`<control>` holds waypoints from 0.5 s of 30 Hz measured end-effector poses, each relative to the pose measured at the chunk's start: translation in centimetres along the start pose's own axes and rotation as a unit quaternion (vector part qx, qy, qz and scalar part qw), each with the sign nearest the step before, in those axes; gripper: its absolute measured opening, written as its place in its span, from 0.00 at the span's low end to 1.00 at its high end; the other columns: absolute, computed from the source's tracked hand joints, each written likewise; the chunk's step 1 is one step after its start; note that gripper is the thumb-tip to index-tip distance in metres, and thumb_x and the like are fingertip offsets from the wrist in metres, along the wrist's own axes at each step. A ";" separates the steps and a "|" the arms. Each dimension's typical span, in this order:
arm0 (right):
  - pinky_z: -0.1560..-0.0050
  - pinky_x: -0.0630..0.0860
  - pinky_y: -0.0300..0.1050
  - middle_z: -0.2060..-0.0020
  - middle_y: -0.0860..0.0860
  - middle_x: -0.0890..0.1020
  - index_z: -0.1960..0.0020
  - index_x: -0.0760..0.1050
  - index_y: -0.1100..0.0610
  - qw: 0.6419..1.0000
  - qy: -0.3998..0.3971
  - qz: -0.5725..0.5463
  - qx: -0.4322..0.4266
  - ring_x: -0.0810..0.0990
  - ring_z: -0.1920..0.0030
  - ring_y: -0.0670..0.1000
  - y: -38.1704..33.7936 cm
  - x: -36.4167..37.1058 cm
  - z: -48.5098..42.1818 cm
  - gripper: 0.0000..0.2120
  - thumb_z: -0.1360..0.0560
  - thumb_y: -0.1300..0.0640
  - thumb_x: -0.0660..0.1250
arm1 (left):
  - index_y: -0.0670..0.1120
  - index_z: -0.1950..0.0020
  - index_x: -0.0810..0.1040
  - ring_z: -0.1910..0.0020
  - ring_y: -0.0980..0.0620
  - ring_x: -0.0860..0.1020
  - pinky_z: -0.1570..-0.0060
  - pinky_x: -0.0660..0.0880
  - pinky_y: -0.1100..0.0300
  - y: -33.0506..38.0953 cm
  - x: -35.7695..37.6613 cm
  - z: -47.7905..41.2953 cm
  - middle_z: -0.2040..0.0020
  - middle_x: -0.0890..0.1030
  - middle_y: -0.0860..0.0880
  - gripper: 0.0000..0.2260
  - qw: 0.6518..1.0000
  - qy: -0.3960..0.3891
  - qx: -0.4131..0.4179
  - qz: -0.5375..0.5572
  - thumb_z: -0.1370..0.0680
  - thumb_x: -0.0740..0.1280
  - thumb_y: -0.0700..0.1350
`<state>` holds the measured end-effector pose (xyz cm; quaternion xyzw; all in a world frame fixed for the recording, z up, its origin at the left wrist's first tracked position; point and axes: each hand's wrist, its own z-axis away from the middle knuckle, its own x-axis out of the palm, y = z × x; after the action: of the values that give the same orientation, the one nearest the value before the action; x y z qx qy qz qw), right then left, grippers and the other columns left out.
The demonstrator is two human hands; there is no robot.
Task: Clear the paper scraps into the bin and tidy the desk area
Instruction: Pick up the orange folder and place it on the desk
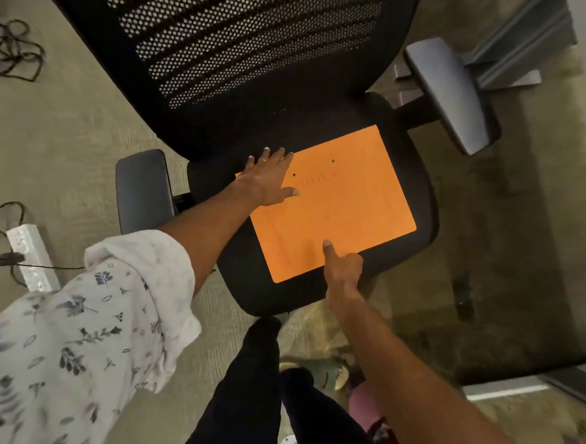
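Note:
An orange folder (344,198) lies flat on the seat of a black mesh office chair (322,288). My left hand (269,179) rests palm down with spread fingers on the folder's far left corner. My right hand (341,270) sits at the folder's near edge, with one finger stretched onto the orange surface and the other fingers curled. Neither hand lifts the folder. No paper scraps and no bin are in view.
The chair's armrests stick out at the left (144,189) and right (448,95). A white power strip (32,256) and loose black cables (7,50) lie on the carpet at the left. A grey metal desk leg (519,40) stands at the top right. My legs are below the seat.

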<state>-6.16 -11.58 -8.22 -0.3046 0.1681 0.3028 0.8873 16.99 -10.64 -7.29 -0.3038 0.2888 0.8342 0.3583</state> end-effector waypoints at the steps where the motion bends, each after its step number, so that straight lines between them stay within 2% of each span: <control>1: 0.50 0.73 0.45 0.40 0.60 0.77 0.36 0.69 0.68 1.000 0.013 -0.014 0.013 0.78 0.44 0.58 0.0 0.4 -0.3 0.29 0.25 0.49 0.74 | 0.47 0.17 0.43 0.18 0.40 0.45 0.22 0.48 0.37 -0.5 0.1 -0.4 0.17 0.46 0.45 0.41 1.000 -0.003 -0.010 0.007 0.20 0.64 0.60; 3: 0.46 0.74 0.47 0.36 0.61 0.74 0.33 0.68 0.68 0.998 0.040 -0.038 0.034 0.76 0.39 0.60 -0.1 1.0 -0.8 0.32 0.27 0.50 0.76 | 0.47 0.17 0.43 0.19 0.40 0.49 0.22 0.50 0.38 -1.5 0.5 -1.0 0.17 0.48 0.44 0.42 0.999 -0.013 -0.023 0.025 0.21 0.66 0.59; 7: 0.40 0.72 0.53 0.31 0.61 0.68 0.30 0.61 0.66 0.993 0.068 -0.049 0.087 0.71 0.33 0.63 -0.7 1.2 -1.2 0.38 0.27 0.49 0.76 | 0.50 0.17 0.48 0.23 0.39 0.60 0.27 0.64 0.40 -2.5 2.0 -1.5 0.21 0.60 0.42 0.39 0.998 0.004 -0.038 0.049 0.21 0.66 0.57; 9: 0.40 0.72 0.53 0.32 0.61 0.70 0.30 0.60 0.65 0.990 0.078 -0.067 0.094 0.72 0.34 0.62 -0.6 1.0 -1.4 0.38 0.28 0.50 0.77 | 0.51 0.19 0.56 0.27 0.40 0.66 0.30 0.68 0.43 -3.0 2.3 -1.7 0.24 0.65 0.42 0.31 0.994 0.005 -0.039 0.101 0.19 0.64 0.56; 11: 0.38 0.73 0.54 0.33 0.61 0.71 0.27 0.58 0.64 0.988 0.080 -0.086 0.099 0.73 0.35 0.62 -0.6 0.6 -1.4 0.40 0.28 0.51 0.77 | 0.52 0.25 0.68 0.33 0.44 0.73 0.35 0.72 0.46 -3.6 2.3 -1.5 0.30 0.74 0.46 0.21 0.984 -0.010 -0.037 0.175 0.17 0.62 0.54; 13: 0.38 0.74 0.54 0.34 0.60 0.73 0.26 0.58 0.63 0.988 0.075 -0.095 0.099 0.75 0.36 0.62 -0.4 -0.1 -1.6 0.40 0.28 0.51 0.77 | 0.51 0.29 0.73 0.38 0.47 0.77 0.37 0.74 0.46 -3.8 1.9 -1.0 0.35 0.78 0.48 0.18 0.971 -0.034 -0.039 0.232 0.18 0.63 0.54; 15: 0.39 0.76 0.56 0.40 0.57 0.76 0.29 0.64 0.62 0.987 0.065 -0.116 0.089 0.77 0.41 0.59 -0.2 -1.1 -1.1 0.36 0.29 0.51 0.78 | 0.50 0.31 0.75 0.39 0.48 0.79 0.36 0.75 0.45 -3.5 1.2 -0.2 0.37 0.80 0.48 0.17 0.950 -0.067 -0.038 0.304 0.18 0.64 0.53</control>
<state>-7.02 -12.93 -8.42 -0.2607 0.2151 0.1608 0.9273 19.15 -8.28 -9.19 -0.1586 0.3108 0.9324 0.0943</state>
